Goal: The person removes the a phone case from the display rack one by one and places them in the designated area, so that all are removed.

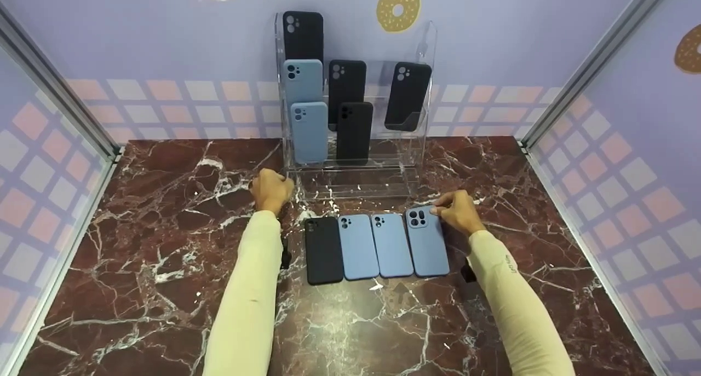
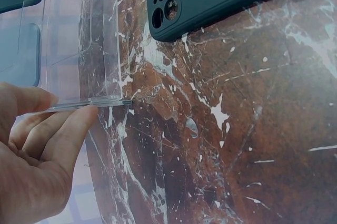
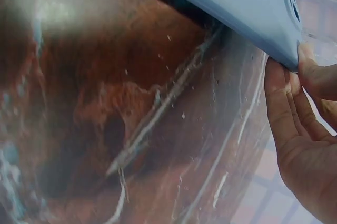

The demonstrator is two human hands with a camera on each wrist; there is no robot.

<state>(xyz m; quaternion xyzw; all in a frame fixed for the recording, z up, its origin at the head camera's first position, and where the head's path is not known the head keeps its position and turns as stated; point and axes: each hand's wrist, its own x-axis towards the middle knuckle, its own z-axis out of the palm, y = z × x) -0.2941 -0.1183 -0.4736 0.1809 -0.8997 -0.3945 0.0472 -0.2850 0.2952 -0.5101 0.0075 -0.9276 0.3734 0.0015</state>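
My left hand [image 1: 270, 191] pinches the clear side panel of an acrylic display stand [image 2: 87, 102] at its front left corner, thumb on one face and fingers on the other. With my right hand [image 1: 459, 210] I pinch the top right corner of a blue-grey phone case [image 1: 429, 247], which has a large camera cutout. In the right wrist view that case [image 3: 237, 8] is raised off the table at the pinched corner. Left of it lie two light blue phone cases [image 1: 393, 250] [image 1: 359, 251] and a black phone case [image 1: 323, 255], side by side in a row.
The stand's tiers hold several black phone cases [image 1: 408, 94] and two light blue cases [image 1: 309, 135]. Red marbled table [image 1: 350, 327] spreads around the row. Patterned walls [image 1: 181, 42] close in the back and both sides.
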